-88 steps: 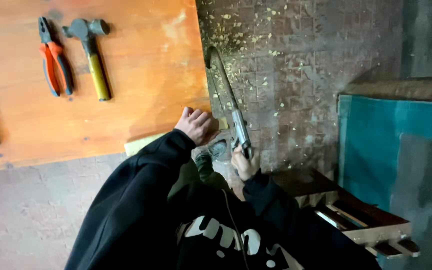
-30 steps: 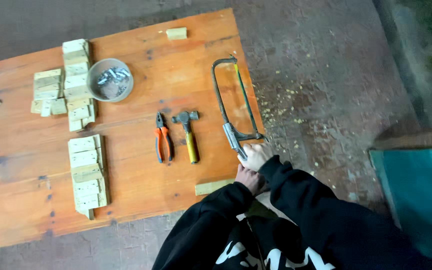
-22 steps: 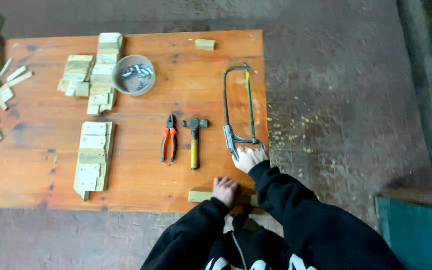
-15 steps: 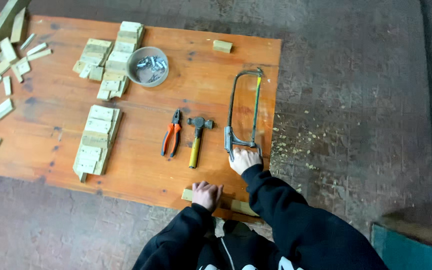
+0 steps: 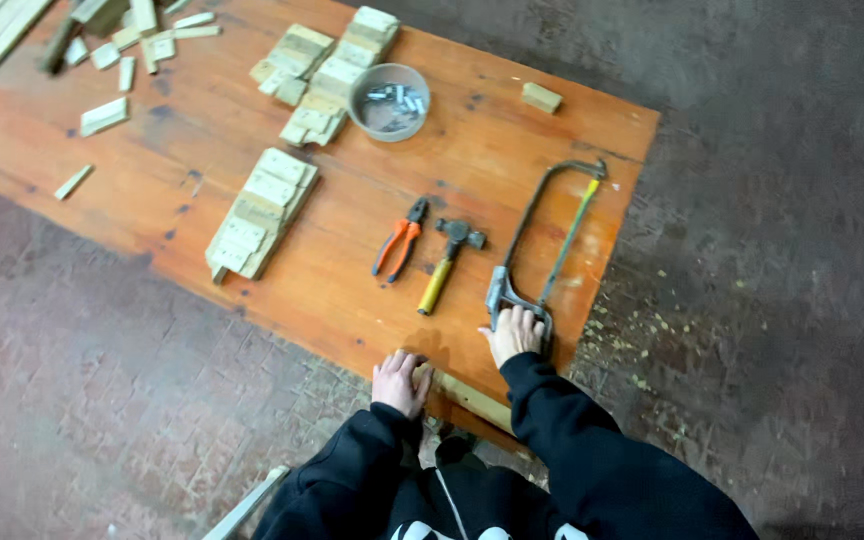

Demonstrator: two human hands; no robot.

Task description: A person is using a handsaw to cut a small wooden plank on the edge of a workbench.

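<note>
Right hand [image 5: 514, 333] is laid over the handle of the hacksaw [image 5: 546, 240], grip closed on it; the hacksaw lies flat on the table [image 5: 332, 290] near its right edge. Left hand [image 5: 400, 381] is pressed on the near table edge beside a wood strip [image 5: 472, 398], fingers spread, nothing held. A hammer [image 5: 447, 262] with yellow handle and orange pliers [image 5: 400, 237] lie just left of the hacksaw. Farther back, rows of wood blocks [image 5: 257, 212] and a bowl [image 5: 389, 102] of metal bits are seen.
</note>
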